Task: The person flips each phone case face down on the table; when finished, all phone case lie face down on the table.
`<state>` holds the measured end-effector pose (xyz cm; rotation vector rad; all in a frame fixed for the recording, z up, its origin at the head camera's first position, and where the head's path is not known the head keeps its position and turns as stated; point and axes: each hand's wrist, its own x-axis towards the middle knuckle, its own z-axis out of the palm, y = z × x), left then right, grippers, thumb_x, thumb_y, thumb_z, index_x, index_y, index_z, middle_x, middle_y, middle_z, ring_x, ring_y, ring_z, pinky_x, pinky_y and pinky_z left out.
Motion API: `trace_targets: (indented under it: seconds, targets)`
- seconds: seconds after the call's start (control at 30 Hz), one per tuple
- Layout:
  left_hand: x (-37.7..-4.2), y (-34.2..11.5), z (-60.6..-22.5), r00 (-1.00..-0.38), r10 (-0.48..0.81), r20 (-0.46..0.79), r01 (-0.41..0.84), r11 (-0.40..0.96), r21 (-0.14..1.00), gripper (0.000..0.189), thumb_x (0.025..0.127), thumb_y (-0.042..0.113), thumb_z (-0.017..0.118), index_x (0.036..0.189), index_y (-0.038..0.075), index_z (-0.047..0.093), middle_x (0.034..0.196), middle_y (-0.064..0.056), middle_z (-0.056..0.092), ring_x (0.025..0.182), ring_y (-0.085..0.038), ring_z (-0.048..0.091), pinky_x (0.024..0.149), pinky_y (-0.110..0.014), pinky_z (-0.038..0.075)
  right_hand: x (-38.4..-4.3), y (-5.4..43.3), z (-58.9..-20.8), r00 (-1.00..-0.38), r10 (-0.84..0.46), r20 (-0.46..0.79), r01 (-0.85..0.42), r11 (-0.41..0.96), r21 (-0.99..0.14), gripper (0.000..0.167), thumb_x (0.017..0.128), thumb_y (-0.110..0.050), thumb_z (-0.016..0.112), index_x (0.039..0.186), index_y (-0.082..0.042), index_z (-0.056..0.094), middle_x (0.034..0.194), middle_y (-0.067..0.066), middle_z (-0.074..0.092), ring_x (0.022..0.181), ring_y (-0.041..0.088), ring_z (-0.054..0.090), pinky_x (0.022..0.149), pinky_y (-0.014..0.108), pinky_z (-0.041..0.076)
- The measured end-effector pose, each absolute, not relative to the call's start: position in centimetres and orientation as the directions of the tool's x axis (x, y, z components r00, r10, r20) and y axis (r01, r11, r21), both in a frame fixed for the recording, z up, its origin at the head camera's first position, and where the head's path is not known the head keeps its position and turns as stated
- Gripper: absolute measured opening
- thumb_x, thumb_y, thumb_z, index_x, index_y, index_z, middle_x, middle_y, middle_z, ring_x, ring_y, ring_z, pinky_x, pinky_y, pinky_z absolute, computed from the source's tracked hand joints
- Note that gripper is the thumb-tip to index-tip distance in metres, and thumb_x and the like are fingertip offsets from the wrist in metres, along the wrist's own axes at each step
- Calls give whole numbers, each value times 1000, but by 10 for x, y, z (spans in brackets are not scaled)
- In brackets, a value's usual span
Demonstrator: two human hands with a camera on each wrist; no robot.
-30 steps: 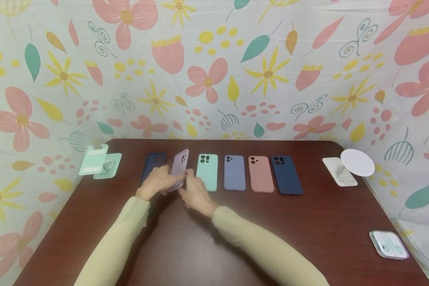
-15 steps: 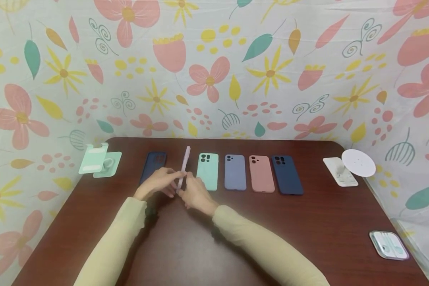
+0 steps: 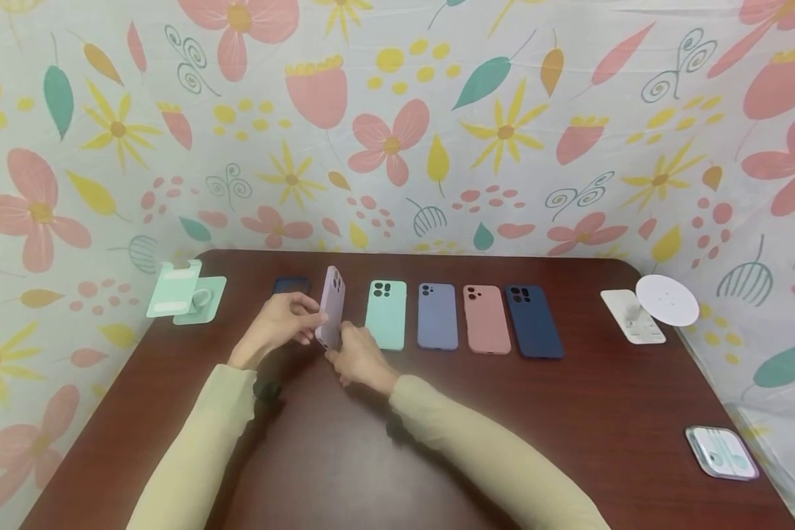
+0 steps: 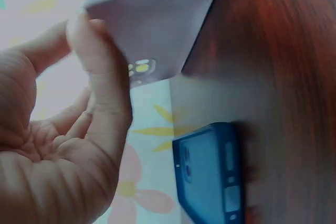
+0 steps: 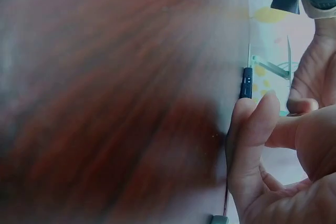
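A lilac phone case (image 3: 332,308) stands tilted up off the table, its camera cutouts at the top facing right. My left hand (image 3: 273,325) pinches its left edge between thumb and fingers; the left wrist view shows the thumb (image 4: 102,72) at the case's corner. My right hand (image 3: 364,357) holds the lower right corner, its curled fingers (image 5: 249,150) low by the tabletop in the right wrist view. Behind my left hand lies a navy case (image 3: 291,285), mostly covered in the head view. Just right of my hands lies a mint case (image 3: 386,315).
Further right lie a periwinkle case (image 3: 437,316), a pink case (image 3: 486,320) and another navy case (image 3: 534,322). A mint folding stand (image 3: 185,293) is at the left edge, a white stand (image 3: 649,305) at the right. Boxed earphones (image 3: 722,453) lie front right.
The lilac case has turned from facing left-front, through edge-on, to showing its back towards the right. My left hand has shifted slightly left and up; my right hand has stayed nearly in place.
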<state>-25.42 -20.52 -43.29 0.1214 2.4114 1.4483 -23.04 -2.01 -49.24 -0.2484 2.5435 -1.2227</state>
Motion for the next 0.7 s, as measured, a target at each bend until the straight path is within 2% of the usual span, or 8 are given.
trace_targets:
  seconds: [0.23,0.47,0.7]
  targets:
    - [-252,-210,-428,-956,212,-202,-77,483,872,34,100,20,80,120,-4,67,85,-8,74,67,-15,73,70,-32,66,-232,-20,-489,-929,-280,-244,10,638,-770,44,103,-11,75,138,8,57,71,8,69,47,16,69,46,29,58]
    - [-252,-216,-431,-957,180,-229,-108,514,851,34,100,19,80,122,-4,67,89,-10,76,71,-17,73,73,-33,68,-236,-22,-502,-929,-278,-244,3,655,-756,27,103,-10,72,123,5,63,68,7,69,46,15,70,47,29,59]
    - [-252,-217,-431,-960,183,-214,-78,556,827,29,102,17,77,121,-4,69,89,-11,77,69,-16,74,73,-34,68,-237,-22,-502,-942,-250,-224,-6,679,-734,20,102,-8,72,114,7,67,60,7,69,40,14,67,45,29,58]
